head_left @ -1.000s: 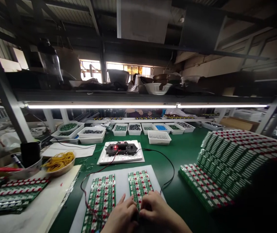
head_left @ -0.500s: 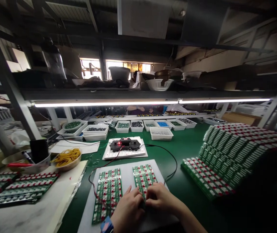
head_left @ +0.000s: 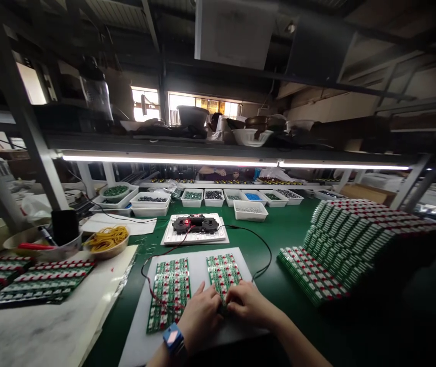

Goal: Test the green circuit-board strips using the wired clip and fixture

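Two green circuit board panels with white and red parts lie on a white sheet [head_left: 198, 260]. The left panel [head_left: 172, 290] is beside my left hand [head_left: 203, 312], which wears a blue strap at the wrist. Both hands meet at the near end of the right panel [head_left: 223, 270]. My left hand's fingers are bent over the near left edge, and what its fingertips touch is hidden. My right hand [head_left: 249, 304] is curled, its fingers pressed together on something too small to make out. Thin red and black wires run across the left panel.
A black device with a red display [head_left: 196, 224] sits on a white tray beyond the sheet. Component bins [head_left: 250, 210] line the back. Stacked boards [head_left: 351, 239] stand right. A bowl of yellow bands [head_left: 108, 239] and more boards are left. A person's hands show behind the bins.
The camera view has shifted slightly, so the bench things sit a little differently in the picture. Both hands stay at the near end of the right panel, with little visible change in pose.
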{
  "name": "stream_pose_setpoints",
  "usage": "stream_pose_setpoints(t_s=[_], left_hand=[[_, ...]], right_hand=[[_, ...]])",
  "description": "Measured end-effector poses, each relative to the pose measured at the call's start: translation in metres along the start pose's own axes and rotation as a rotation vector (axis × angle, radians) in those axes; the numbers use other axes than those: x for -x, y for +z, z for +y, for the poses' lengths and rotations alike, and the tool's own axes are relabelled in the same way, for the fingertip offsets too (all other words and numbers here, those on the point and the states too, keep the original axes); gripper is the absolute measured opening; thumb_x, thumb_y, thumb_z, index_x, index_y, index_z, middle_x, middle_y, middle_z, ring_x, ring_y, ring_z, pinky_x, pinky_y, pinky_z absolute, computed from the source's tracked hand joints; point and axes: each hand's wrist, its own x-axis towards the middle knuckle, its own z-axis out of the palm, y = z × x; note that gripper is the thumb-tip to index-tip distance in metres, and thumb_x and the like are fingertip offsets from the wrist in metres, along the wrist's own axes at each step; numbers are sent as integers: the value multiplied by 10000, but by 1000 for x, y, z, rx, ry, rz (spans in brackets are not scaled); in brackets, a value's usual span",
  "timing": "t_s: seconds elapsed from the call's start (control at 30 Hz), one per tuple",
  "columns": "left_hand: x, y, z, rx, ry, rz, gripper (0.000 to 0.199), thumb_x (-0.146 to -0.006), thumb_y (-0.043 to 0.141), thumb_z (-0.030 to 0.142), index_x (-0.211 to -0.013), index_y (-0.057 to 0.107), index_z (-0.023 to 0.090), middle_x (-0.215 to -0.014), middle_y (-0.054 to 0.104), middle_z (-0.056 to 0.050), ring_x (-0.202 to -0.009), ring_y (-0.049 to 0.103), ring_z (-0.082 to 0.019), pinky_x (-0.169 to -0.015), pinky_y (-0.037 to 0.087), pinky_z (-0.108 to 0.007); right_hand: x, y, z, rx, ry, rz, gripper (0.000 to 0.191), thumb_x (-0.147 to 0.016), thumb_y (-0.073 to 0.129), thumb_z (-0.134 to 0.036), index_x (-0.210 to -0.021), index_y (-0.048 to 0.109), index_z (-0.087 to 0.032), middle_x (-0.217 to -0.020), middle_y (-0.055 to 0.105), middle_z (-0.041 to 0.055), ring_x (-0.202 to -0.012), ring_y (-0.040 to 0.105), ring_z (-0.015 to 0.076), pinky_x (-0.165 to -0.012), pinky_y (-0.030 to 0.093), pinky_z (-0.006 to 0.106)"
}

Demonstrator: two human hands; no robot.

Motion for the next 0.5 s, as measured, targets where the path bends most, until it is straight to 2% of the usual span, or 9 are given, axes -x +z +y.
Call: stream_pose_setpoints(t_s=[0.13,0.3,0.5], left_hand=[[-1,5,-2,-16,9,30,254,-775,560,129,-1011,627,196,-1169,671,-67,-1304,493,-219,-1212,201,-412],[-3,8,-5,-14,13,44,212,-759,572,150,-956,633,196,-1137,674,-63,-1196,566,-218,-1199,231,-414],[-3,5,-1,-2,8,29,244,-732,561,114,-955,634,179,-1099,669,-72,-1191,554,-226,-1211,207,-409]], right_hand=[[6,9,-3,8,36,58,144,-847,586,-219,-897,719,-239,-864,701,10,-933,581,193,-883,359,312],[8,23,-3,49,129,155,161,-882,552,-235,-897,712,-245,-915,712,18,-972,571,207,-901,332,327],[5,28,-5,-43,214,182,142,-864,574,-222,-833,711,-246,-916,733,-10,-982,563,199,-922,304,321]])
